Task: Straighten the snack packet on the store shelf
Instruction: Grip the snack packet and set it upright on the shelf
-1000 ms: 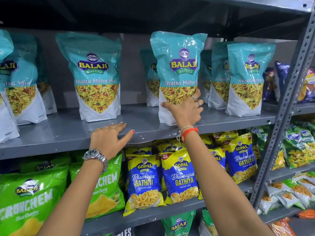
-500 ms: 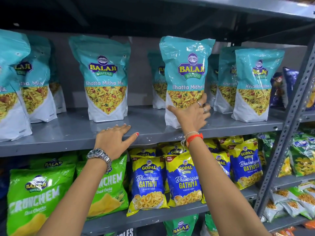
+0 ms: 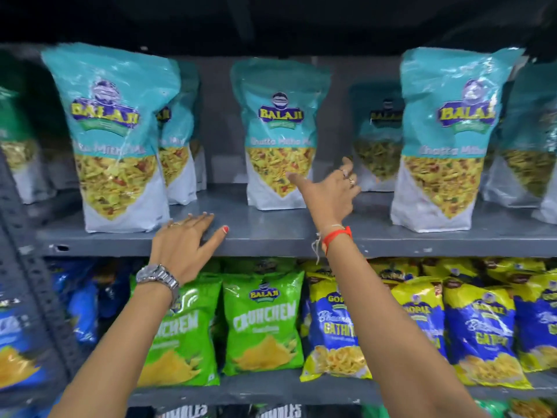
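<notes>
Teal Balaji snack packets stand upright on the grey metal shelf (image 3: 271, 236). The middle packet (image 3: 280, 125) sits set back from the shelf's front edge. My right hand (image 3: 328, 194) is open beside its lower right corner, with the thumb tip over the packet's lower front and the fingers spread to its right. It holds nothing. Another teal packet (image 3: 446, 137) stands alone to the right, near the front edge. My left hand (image 3: 184, 245) lies flat and open on the shelf's front lip, just right of the front left packet (image 3: 114, 137).
More teal packets stand behind and at both ends of the shelf. The shelf below holds green Crunchem bags (image 3: 262, 324) and blue-and-yellow Gathiya bags (image 3: 479, 333). A perforated grey upright (image 3: 27, 267) runs down the left side.
My right hand has let go of the packet it held, which now stands at right, and moved left to the middle packet. The view has swung left. My left hand stays on the shelf.
</notes>
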### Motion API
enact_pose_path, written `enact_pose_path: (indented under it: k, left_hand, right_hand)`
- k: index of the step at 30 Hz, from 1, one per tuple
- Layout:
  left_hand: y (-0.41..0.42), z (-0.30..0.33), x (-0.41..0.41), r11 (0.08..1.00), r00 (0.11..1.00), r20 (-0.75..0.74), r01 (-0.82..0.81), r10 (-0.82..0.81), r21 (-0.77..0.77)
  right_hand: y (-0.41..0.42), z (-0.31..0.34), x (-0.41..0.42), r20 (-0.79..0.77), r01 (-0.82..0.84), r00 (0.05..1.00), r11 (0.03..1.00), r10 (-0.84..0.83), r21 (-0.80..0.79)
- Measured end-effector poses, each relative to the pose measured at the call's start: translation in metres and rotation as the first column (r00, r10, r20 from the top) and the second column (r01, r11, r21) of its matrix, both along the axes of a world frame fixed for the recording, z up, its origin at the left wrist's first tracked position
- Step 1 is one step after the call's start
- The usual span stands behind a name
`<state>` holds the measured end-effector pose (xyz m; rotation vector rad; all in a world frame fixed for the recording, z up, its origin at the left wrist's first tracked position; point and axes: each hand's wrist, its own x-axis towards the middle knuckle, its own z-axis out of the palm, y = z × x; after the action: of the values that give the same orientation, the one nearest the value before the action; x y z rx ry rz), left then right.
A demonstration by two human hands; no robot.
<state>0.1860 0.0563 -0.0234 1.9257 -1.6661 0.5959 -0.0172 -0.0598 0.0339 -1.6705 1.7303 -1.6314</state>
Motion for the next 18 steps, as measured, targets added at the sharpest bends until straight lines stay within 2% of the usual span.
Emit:
enact_pose_path:
  k: [3, 5, 18]
  left_hand:
    - [0.005, 0.000, 0.014, 0.999, 1.000, 0.008, 0.013, -0.012, -0.049]
    - [0.007, -0.002, 0.014, 0.996, 0.999, 0.029, 0.029, -0.026, -0.085]
    - [0.004, -0.007, 0.016, 0.994, 0.998, 0.024, 0.060, -0.058, -0.096]
  right_hand:
    - [-0.018, 0.013, 0.031, 0.084, -0.200, 0.979, 0.965, 0.188, 0.168]
    - [-0.027, 0.017, 0.045, 0.091, -0.235, 0.971, 0.951, 0.221, 0.201]
    - [-0.031, 0.018, 0.075, 0.000, -0.088, 0.996, 0.980, 0.089, 0.177]
